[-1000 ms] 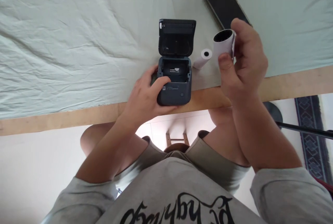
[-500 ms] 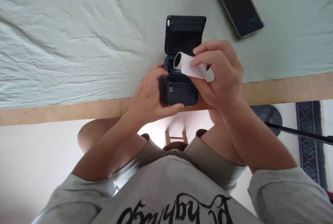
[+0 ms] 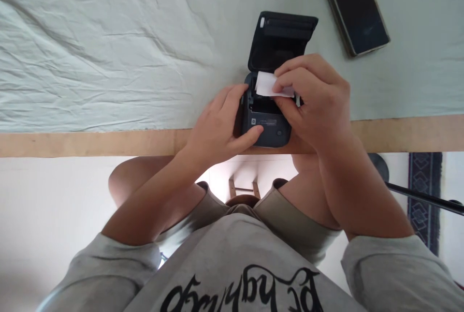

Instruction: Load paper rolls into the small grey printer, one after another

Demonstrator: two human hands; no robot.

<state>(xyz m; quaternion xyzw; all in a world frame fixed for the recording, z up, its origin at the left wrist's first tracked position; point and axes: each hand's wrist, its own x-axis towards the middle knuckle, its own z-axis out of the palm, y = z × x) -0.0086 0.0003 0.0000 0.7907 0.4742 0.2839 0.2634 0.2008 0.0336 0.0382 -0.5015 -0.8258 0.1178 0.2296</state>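
A small dark label printer (image 3: 270, 130) lies near the table's front edge, its lid (image 3: 279, 43) swung up and back. My left hand (image 3: 221, 123) grips the printer's left side, fingers at the upper corner and thumb on the front. Between the thumb and fingers of my right hand (image 3: 315, 99) is a white paper roll (image 3: 267, 83), at the printer's open compartment. The fingers hide the right end of the roll, and I cannot tell whether it rests on the compartment floor.
A dark phone (image 3: 357, 9) in a case lies on the pale green cloth (image 3: 126, 51) at the back right. The wooden table edge (image 3: 90, 143) runs in front of me. Below to the right are a black rod (image 3: 424, 196) and a patterned rug (image 3: 426, 191).
My right hand has lowered the paper roll into the compartment opening and turned it level, so its hollow end no longer shows. Printer and phone appear further right in view.
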